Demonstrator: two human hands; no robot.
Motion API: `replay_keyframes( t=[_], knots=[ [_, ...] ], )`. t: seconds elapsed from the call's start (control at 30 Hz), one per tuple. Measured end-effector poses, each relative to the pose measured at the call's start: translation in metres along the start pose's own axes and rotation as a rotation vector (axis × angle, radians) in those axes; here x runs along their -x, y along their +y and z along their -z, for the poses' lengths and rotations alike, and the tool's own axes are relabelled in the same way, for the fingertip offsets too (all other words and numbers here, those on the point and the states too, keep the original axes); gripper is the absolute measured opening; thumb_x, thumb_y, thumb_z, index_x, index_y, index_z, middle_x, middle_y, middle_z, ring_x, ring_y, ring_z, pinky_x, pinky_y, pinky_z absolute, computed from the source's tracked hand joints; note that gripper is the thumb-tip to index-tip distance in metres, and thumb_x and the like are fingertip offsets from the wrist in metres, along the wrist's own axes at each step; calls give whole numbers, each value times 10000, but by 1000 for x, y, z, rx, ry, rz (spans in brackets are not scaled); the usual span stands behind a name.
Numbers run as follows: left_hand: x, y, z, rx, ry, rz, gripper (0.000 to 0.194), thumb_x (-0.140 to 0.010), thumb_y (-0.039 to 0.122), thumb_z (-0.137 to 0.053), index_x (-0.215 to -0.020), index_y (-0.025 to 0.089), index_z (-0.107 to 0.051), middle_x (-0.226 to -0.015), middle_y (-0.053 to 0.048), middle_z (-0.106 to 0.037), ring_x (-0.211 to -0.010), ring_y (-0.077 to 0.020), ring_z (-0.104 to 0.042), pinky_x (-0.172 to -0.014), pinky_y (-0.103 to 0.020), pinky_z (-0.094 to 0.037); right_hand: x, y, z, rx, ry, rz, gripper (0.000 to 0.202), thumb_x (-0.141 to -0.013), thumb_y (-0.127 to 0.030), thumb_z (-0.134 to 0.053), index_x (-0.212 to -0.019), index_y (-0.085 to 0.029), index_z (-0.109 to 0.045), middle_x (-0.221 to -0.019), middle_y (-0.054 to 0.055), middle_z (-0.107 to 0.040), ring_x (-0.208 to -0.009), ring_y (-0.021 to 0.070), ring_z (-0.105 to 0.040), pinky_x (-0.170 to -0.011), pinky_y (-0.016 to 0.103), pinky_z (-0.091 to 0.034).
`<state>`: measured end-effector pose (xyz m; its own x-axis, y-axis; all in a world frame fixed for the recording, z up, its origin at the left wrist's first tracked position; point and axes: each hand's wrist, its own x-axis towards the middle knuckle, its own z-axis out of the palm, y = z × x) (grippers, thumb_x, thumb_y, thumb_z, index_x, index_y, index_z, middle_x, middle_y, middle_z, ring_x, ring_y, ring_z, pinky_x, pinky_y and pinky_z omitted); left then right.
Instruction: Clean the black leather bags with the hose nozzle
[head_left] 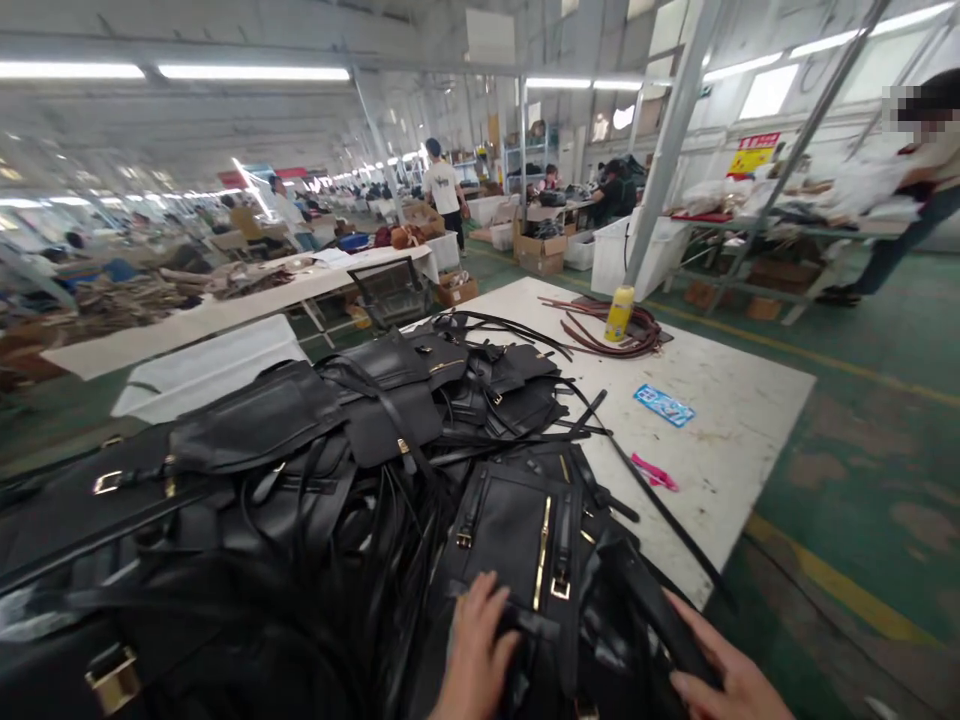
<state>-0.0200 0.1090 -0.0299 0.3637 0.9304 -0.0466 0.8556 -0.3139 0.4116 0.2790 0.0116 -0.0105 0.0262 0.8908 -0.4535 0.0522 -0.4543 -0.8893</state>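
Observation:
My left hand (478, 645) rests on a black leather bag (499, 530), thumb apart from its outstretched fingers. That bag has a gold zipper (543, 550) and straps with gold buckles (560, 587). At the lower right my right hand (727, 665) is closed round the edge of a thick, curved black leather piece (652, 610); its exact kind is unclear. Many more black bag pieces (255, 415) and thin straps lie heaped to the left and beyond. The nearest part at the lower left is blurred, with a gold clasp (114, 680) on it.
The white table (739, 400) bears brown straps (630, 335), a yellow bottle (619, 313), a blue packet (664, 405) and a pink tool (654, 473). A metal post (667, 150) rises behind it. A white bin (217, 370) stands left. Several people work further off.

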Motion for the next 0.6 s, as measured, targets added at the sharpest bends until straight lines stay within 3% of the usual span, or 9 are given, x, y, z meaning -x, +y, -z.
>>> replay_keyframes(
  t=[0.07,0.13,0.23,0.4,0.6],
  knots=[
    [21,33,-49,3,-108,72,590,-632,230,-533,-1217,248,-459,-1352,-54,-364,-1255,-261,-278,-1025,-467,-240,-2,-7,0,-2,-14,-13,810,-734,-378,-508,-1377,-185,-53,-621,-22,-596,-418,141,-512,-384,229,-412],
    [28,56,-70,-51,-190,163,740,-558,261,-573,-1272,240,-382,-1397,-58,-264,-1289,-295,-165,-1031,-511,-150,-4,-19,0,17,-14,-34,794,-725,-354,-525,-1372,-201,-90,-615,-31,-585,-410,127,-499,-393,221,-412],
    [21,68,-65,-113,-254,214,800,-532,244,-552,-1299,252,-322,-1414,-41,-219,-1298,-298,-123,-1025,-514,-107,-5,-37,-2,62,-26,-28,776,-706,-343,-535,-1363,-190,-151,-663,-18,-598,-417,115,-496,-422,221,-426],
    [20,56,-44,-92,-246,118,637,-587,164,-466,-1209,303,-459,-1344,-6,-381,-1247,-245,-290,-1027,-461,-161,-10,-51,0,62,-40,8,805,-659,-351,-552,-1357,-177,-191,-814,27,-615,-428,109,-494,-391,216,-415],
    [42,38,-59,-202,-221,65,565,-621,90,-436,-1120,332,-544,-1260,4,-476,-1173,-251,-407,-996,-509,-227,-35,-64,24,113,-149,-21,764,-676,-240,-511,-1361,-219,-173,-746,5,-618,-415,115,-516,-369,209,-426]
  ],
)
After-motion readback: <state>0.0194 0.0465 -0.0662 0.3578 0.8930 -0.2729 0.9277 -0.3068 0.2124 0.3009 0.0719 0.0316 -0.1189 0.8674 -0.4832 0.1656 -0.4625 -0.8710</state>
